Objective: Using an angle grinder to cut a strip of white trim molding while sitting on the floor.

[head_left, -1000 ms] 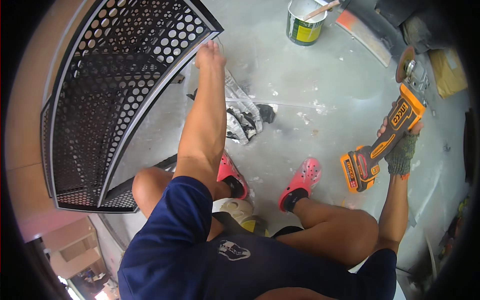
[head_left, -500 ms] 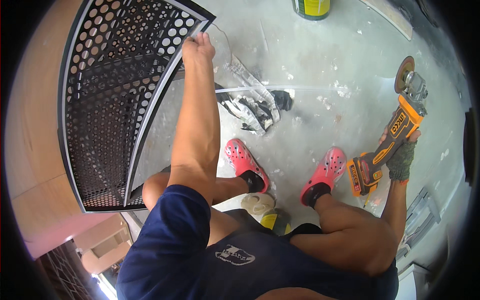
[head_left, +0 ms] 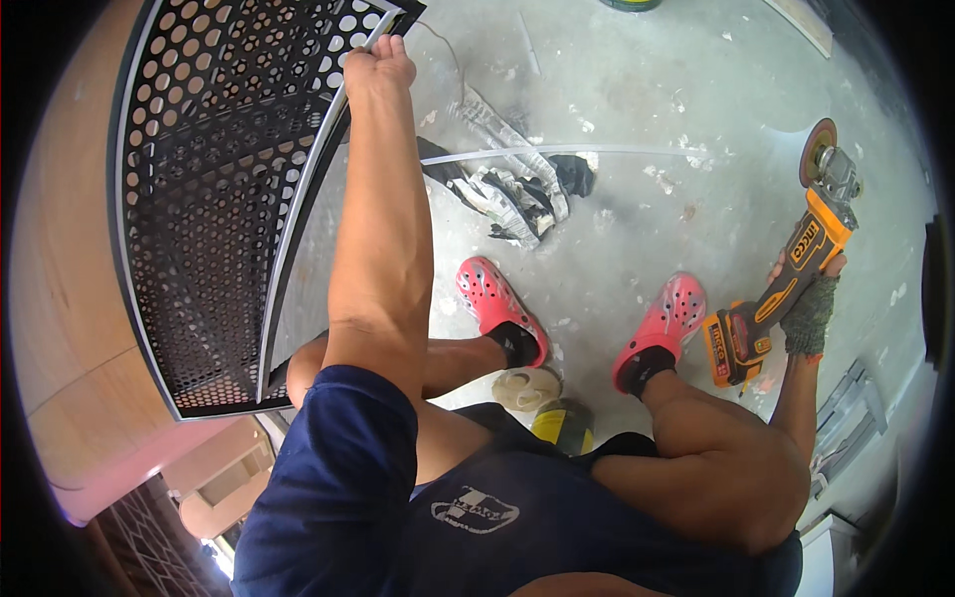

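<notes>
My bare left hand (head_left: 380,66) is closed on the silver-edged rim of a black perforated metal panel (head_left: 214,159), close to its upper right corner. The panel stands at the left, its frame curved by the lens. At the right, a cordless angle grinder (head_left: 781,284) in orange and grey is held by its body in my right hand (head_left: 810,306). That hand wears a dark knit glove with the fingertips showing. The grinder's brown disc (head_left: 818,152) points to the far side, well away from the panel. Its spin cannot be made out.
Crumpled black and white cloth (head_left: 522,199) lies on the paint-spotted floor, with a long pale strip (head_left: 587,149) across it. A can (head_left: 563,426) and a round beige object (head_left: 526,389) sit between my legs. Grey metal pieces (head_left: 856,403) rest at the right; another can (head_left: 632,4) stands far off.
The whole view has shifted slightly, with the floor things higher and further right. My left hand appears a little further left on the panel's rim. Both hands keep their holds.
</notes>
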A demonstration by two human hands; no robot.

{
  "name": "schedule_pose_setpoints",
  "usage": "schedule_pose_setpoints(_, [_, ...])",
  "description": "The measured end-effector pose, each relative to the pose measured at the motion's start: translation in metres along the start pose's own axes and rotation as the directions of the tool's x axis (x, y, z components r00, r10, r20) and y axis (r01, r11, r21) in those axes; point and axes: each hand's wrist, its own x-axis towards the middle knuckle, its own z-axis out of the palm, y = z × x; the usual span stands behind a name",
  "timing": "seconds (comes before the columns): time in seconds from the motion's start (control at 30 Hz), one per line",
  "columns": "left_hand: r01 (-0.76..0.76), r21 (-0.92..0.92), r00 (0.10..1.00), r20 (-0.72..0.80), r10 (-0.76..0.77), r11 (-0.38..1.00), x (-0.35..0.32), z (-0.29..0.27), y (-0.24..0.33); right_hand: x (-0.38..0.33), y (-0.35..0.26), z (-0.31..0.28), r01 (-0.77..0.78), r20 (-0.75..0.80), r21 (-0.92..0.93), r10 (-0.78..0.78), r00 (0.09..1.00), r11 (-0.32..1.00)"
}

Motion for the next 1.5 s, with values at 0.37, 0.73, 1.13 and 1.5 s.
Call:
schedule_pose_setpoints(0.37, [-0.675,0.613,0.382,0.766,0.517,-0.411,-0.027,-0.034,-0.001,0.008,0.007,-0.015,-0.017,0.021,0.009,0.017,1.000,1.000])
schedule_pose_setpoints(0.73, [-0.561,0.159,0.003,0.982,0.189,-0.813,0.015,-0.030,0.020,0.009,0.008,-0.024,-0.012,0.037,-0.011,0.012,0.999,1.000])
schedule_pose_setpoints(1.13, [-0.552,0.161,-0.052,0.973,0.226,-0.818,0.023,-0.029,0.007,0.017,0.000,-0.046,-0.038,-0.006,0.001,0.038,0.999,0.999])
schedule_pose_setpoints(1.5, [-0.402,-0.090,-0.199,0.980,-0.009,-0.911,0.022,-0.019,0.012,0.013,-0.016,-0.038,-0.060,0.023,0.030,0.059,0.998,0.998])
